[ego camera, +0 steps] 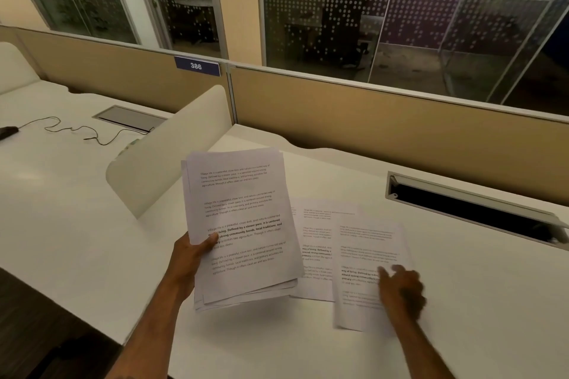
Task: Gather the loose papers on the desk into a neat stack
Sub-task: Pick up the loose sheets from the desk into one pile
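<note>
Head cam, lower right: right hand point(400, 289) lies flat on a loose sheet point(366, 271), grip open, probably to slide it over; left hand point(191, 258) pinches the gathered stack point(240, 224) above the worktop point(462, 301), mid-frame, keeping it clear; another sheet point(314, 243) lies between.

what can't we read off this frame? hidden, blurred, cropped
All head view:
- Right hand: motion-blurred, so contact with the top loose sheet is unclear.
- Lower loose sheet: covered by the held stack and the top sheet; more beneath could hide.
- Left hand: fingers behind the stack; sheet count unreadable.
- Open cable tray: interior too dark.
</note>
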Action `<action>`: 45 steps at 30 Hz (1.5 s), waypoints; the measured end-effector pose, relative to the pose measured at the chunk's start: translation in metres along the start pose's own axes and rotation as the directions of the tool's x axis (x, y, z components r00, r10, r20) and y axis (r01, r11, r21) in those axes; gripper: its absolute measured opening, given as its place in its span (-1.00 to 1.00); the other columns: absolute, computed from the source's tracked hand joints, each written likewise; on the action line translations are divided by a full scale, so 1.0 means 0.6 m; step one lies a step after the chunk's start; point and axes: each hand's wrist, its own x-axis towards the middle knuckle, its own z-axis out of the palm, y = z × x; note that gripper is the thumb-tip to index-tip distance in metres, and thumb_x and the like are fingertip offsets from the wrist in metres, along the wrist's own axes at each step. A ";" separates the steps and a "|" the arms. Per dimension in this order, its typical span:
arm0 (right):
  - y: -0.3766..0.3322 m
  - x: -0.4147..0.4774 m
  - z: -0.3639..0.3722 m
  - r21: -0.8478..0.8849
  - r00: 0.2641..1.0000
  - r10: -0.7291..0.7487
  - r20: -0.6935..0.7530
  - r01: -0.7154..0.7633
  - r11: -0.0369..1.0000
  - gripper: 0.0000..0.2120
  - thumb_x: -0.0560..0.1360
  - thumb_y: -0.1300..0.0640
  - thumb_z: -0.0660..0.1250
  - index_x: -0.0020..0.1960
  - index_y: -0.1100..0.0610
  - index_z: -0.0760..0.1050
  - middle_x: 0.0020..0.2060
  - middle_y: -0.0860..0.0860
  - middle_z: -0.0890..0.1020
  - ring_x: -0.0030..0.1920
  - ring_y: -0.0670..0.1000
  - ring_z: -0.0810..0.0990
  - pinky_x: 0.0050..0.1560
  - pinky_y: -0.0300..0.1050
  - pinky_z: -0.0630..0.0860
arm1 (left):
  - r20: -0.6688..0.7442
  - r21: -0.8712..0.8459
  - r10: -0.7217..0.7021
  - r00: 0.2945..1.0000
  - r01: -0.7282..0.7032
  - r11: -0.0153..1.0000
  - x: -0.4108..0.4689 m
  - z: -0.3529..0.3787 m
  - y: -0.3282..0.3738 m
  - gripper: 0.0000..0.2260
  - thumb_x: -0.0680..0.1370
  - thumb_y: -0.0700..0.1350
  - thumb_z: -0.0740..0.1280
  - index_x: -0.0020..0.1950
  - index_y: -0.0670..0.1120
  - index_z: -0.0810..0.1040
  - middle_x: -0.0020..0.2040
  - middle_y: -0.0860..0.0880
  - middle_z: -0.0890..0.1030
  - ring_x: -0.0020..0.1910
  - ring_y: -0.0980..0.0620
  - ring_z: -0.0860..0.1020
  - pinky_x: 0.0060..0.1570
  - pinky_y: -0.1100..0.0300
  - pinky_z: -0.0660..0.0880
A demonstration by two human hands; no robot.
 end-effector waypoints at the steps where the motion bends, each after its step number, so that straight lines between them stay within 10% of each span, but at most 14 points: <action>1: 0.011 0.017 -0.010 -0.069 0.994 0.104 -0.013 -0.105 0.992 -0.51 0.56 -0.11 0.33 0.32 0.21 0.48 0.24 0.28 0.49 0.23 0.29 0.49 0.25 0.19 0.44 | 0.000 0.001 0.002 1.000 -0.002 1.000 -0.001 -0.001 0.001 -0.68 0.51 -0.13 0.46 0.26 -0.07 0.60 0.07 -0.16 0.77 -0.02 -0.25 0.75 -0.11 -0.15 0.71; 8: 0.044 0.075 -0.036 0.021 0.908 0.366 0.201 -0.378 0.926 -0.47 0.41 0.11 0.54 0.27 0.35 0.51 0.19 0.34 0.59 0.23 0.35 0.53 0.33 0.27 0.43 | -0.008 0.010 0.001 1.000 -0.001 1.000 0.001 -0.002 -0.002 -0.68 0.52 -0.14 0.45 0.27 -0.08 0.59 0.07 -0.19 0.76 -0.03 -0.27 0.74 -0.11 -0.18 0.70; 16: -0.011 0.117 -0.045 0.496 0.937 0.050 0.347 -0.228 0.838 -0.57 0.37 0.26 0.58 0.17 0.39 0.57 0.06 0.32 0.68 0.04 0.31 0.68 0.21 0.30 0.57 | -0.032 -0.001 -0.010 0.999 0.010 1.000 0.011 -0.014 0.004 -0.71 0.56 -0.18 0.43 0.28 -0.10 0.59 0.08 -0.19 0.76 -0.01 -0.27 0.74 -0.11 -0.15 0.70; 25: -0.108 0.064 0.053 -0.032 0.976 0.097 0.194 -0.092 0.995 -0.37 0.40 0.06 0.56 0.32 0.33 0.42 0.30 0.30 0.44 0.30 0.33 0.45 0.16 0.19 0.55 | -0.037 -0.016 -0.013 0.999 0.012 1.000 0.026 -0.024 0.008 -0.64 0.48 -0.14 0.47 0.27 -0.11 0.59 0.09 -0.21 0.75 0.01 -0.28 0.74 -0.11 -0.13 0.71; 33: -0.112 0.079 0.062 0.109 0.911 0.253 0.327 -0.302 0.947 -0.44 0.33 0.20 0.58 0.24 0.33 0.49 0.18 0.29 0.62 0.18 0.32 0.59 0.31 0.24 0.46 | -0.020 -0.036 -0.012 1.000 0.011 0.999 0.036 -0.027 0.008 -0.62 0.49 -0.13 0.48 0.29 -0.12 0.58 0.09 -0.21 0.75 0.00 -0.27 0.74 -0.14 -0.12 0.71; 39: -0.122 0.106 -0.002 0.464 0.949 -0.098 0.299 -0.054 0.884 -0.47 0.38 0.29 0.54 0.32 0.32 0.51 0.24 0.30 0.62 0.17 0.28 0.63 0.26 0.22 0.55 | -0.013 -0.045 -0.002 1.000 0.002 0.999 0.036 -0.028 0.019 -0.59 0.44 -0.11 0.50 0.28 -0.12 0.59 0.10 -0.21 0.75 0.01 -0.29 0.74 -0.11 -0.14 0.70; 45: -0.160 0.107 -0.193 0.859 0.831 -0.476 0.288 -0.004 0.513 -0.53 0.31 0.18 0.60 0.20 0.13 0.63 0.05 0.17 0.75 0.00 0.24 0.75 -0.09 0.09 0.67 | -0.014 -0.051 0.015 1.000 -0.016 0.999 0.035 -0.026 0.037 -0.62 0.42 -0.10 0.51 0.23 -0.10 0.62 0.09 -0.20 0.76 -0.01 -0.26 0.74 -0.14 -0.10 0.71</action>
